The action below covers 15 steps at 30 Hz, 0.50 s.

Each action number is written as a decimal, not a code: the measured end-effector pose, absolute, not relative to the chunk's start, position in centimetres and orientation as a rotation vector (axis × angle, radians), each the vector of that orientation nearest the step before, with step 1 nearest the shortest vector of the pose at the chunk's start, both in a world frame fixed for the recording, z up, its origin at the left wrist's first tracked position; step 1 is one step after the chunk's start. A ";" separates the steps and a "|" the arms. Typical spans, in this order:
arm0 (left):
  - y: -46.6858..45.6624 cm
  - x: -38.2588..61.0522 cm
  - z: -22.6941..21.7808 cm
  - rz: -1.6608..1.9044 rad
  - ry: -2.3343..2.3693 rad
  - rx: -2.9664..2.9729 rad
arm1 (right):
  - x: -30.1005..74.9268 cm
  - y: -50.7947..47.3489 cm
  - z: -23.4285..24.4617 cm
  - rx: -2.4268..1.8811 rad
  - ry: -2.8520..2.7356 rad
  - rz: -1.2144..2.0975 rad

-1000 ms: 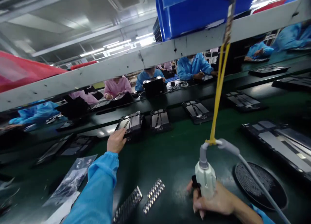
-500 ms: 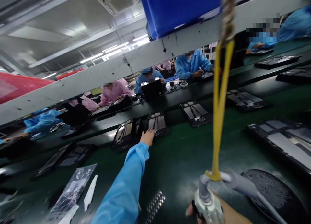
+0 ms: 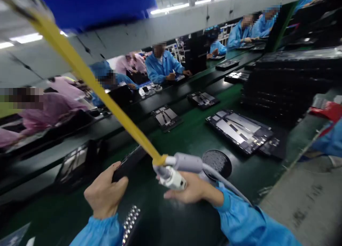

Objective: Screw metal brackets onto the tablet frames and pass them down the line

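Observation:
My left hand (image 3: 107, 190) is closed on the near end of a dark tablet (image 3: 132, 160), thumb on one side and fingers on the other. The tablet is tilted up, and the yellow band partly covers its far end. In my right hand (image 3: 192, 189) is a whitish electric screwdriver (image 3: 173, 180), with a grey cable leading off to the right. A yellow elastic band (image 3: 107, 103) holds the screwdriver from above; its bit is hidden. Below the hands lies a strip with rows of small shiny pieces (image 3: 130, 221).
Opened tablets lie along the green bench, one large tablet (image 3: 240, 130) at right. A round black dish (image 3: 217, 164) of small parts sits beyond my right hand. A dark stack (image 3: 288, 82) stands at right. Co-workers sit across, below a grey beam (image 3: 181, 25).
My left hand has drawn back from the row of tablets with one in its grip. The right hand has lifted the screwdriver higher into view. The view has swung right.

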State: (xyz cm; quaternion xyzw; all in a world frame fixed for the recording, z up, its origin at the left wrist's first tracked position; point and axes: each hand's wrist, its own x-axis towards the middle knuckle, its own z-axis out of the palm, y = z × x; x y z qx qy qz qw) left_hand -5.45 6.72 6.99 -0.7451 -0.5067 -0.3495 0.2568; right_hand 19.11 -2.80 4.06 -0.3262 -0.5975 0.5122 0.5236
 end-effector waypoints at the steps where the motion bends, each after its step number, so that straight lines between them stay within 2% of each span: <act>1: 4.5 -5.0 6.4 -1.032 -1.309 -2.052 | 20.2 -2.8 4.4 -0.771 -1.380 1.185; 4: -1.5 -4.1 4.0 -1.049 -1.137 -2.307 | 24.3 -2.7 5.0 -0.806 -1.185 1.076; 8: -7.4 -3.3 0.7 -0.780 -0.781 -2.736 | 29.6 -2.2 4.3 -0.992 -1.077 0.869; 11: -9.7 -1.5 -0.6 -0.632 -0.652 -2.862 | 31.2 -1.8 3.1 -1.015 -1.013 0.774; 15: -10.4 2.4 -1.1 -0.619 -0.525 -2.915 | 30.6 -1.2 2.0 -1.033 -0.994 0.712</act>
